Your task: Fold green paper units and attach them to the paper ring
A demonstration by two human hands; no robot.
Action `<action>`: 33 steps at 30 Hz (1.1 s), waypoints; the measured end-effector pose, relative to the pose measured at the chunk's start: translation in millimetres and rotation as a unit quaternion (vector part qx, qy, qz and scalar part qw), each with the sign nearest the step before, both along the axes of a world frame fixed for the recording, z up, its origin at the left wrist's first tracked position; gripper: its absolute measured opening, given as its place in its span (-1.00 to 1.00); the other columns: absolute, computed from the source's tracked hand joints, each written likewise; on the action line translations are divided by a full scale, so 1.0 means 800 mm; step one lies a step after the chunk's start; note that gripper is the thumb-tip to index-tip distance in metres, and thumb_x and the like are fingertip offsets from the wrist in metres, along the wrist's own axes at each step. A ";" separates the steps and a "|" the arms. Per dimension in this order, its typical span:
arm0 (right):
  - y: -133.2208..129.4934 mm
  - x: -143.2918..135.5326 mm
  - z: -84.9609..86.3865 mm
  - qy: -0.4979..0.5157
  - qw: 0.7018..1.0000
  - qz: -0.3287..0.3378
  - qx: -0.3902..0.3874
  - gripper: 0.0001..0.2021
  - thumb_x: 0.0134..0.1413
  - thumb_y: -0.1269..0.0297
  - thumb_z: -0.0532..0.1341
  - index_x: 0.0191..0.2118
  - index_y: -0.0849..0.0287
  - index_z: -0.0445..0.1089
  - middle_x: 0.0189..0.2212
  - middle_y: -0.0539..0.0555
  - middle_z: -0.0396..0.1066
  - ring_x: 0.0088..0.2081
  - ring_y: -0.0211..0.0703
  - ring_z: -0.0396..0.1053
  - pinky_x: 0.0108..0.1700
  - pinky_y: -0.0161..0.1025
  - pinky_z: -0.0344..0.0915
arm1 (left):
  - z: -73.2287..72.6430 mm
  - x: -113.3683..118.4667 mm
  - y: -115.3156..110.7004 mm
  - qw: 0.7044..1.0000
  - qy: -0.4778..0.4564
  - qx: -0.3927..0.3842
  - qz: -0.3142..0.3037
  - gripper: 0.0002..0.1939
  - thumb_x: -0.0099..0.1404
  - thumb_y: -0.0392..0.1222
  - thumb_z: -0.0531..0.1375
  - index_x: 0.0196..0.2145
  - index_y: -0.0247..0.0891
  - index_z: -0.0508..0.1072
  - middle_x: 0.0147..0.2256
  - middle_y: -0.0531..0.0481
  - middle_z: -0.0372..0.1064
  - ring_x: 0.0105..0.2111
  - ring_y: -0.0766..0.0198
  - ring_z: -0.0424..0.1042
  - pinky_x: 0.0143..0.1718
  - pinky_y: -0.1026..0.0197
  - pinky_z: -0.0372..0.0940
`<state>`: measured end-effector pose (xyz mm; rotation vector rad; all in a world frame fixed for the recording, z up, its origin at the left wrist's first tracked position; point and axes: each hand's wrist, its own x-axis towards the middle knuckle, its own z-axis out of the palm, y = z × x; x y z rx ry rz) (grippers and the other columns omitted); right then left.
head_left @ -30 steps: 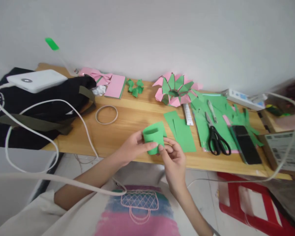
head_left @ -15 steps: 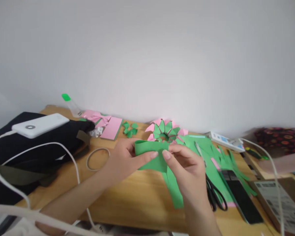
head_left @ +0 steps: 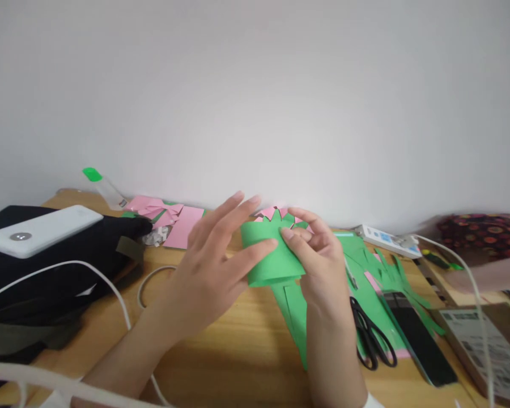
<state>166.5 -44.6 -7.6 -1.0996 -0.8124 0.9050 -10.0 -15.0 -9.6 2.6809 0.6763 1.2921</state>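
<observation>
A folded green paper (head_left: 274, 258) is raised over the wooden table (head_left: 246, 351). My right hand (head_left: 325, 260) pinches its right side between thumb and fingers. My left hand (head_left: 215, 266) has its fingers spread, with the thumb tip against the paper's front face. Another green strip (head_left: 295, 317) hangs or lies below the folded paper; its upper end is hidden. Behind the paper, a pink and green folded-paper ring (head_left: 279, 213) is mostly covered.
Black scissors (head_left: 372, 337), a phone (head_left: 419, 337) and green sheets (head_left: 368, 283) lie right of my hands. A power strip (head_left: 389, 241) sits by the wall. At left are a power bank (head_left: 42, 226) on a black bag (head_left: 110, 241) and pink paper (head_left: 185, 226). Another person's arm (head_left: 480, 276) shows far right.
My left hand has opened its fingers and now only touches the paper with its thumb. The folded green paper has turned and shows a broader face. The view has shifted slightly.
</observation>
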 end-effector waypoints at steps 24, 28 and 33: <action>-0.042 -0.014 0.004 -0.196 0.977 -0.047 0.067 -0.79 0.06 0.40 0.36 -0.27 -0.16 0.57 -0.51 -0.17 0.49 -0.46 -0.36 0.38 -0.38 -0.38 0.36 | 0.006 0.010 0.001 0.737 -0.230 -0.629 -0.093 -0.85 0.05 -0.14 0.38 -0.40 -0.22 0.58 -0.42 0.01 0.58 -0.44 0.20 0.53 -0.44 0.26 0.47; -0.042 -0.017 0.004 -0.199 0.975 -0.062 0.072 -0.79 0.06 0.41 0.36 -0.28 -0.14 0.57 -0.51 -0.16 0.50 -0.46 -0.34 0.40 -0.37 -0.36 0.37 | 0.008 0.011 0.000 0.733 -0.237 -0.631 -0.094 -0.89 0.05 -0.18 0.38 -0.42 -0.20 0.58 -0.44 0.05 0.58 -0.45 0.21 0.54 -0.45 0.27 0.48; -0.042 -0.018 0.008 -0.207 0.972 -0.076 0.082 -0.81 0.07 0.41 0.35 -0.29 -0.12 0.57 -0.51 -0.16 0.51 -0.47 -0.34 0.41 -0.34 -0.32 0.37 | 0.010 0.010 -0.001 0.735 -0.234 -0.629 -0.094 -0.89 0.05 -0.19 0.38 -0.40 -0.18 0.59 -0.42 0.07 0.59 -0.43 0.18 0.56 -0.42 0.24 0.49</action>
